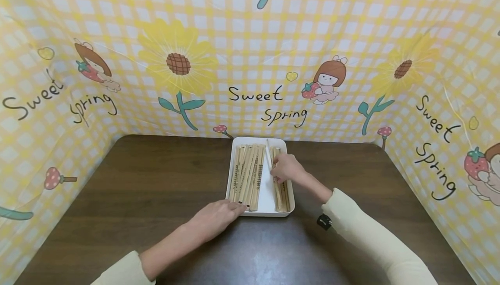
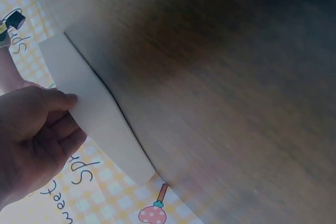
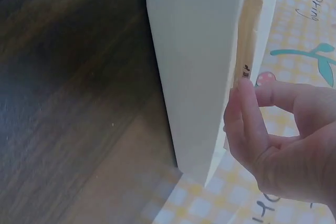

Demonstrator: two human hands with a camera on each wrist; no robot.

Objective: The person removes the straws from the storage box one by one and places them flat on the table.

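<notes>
The left hand (image 1: 212, 218) rests with relaxed fingers on the tray (image 1: 261, 211) rim, apparently steadying it, while the right hand (image 1: 287, 168) pinches a chopstick (image 1: 270, 159) from the right bundle (image 1: 282, 189).

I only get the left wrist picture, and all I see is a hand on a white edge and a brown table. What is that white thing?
Observer: It is a white tray with wooden sticks lying in it, seen from the head view.
Operator: Are the sticks all in one pile?
Observer: No. A big bunch lies on the tray's left side and a smaller bunch on its right, with a bare white strip between.
Operator: Where is the other hand?
Observer: The right hand is over the smaller bunch, fingers touching those sticks.
Operator: And my hand?
Observer: The left hand rests at the tray's near left corner, on the table.
</notes>
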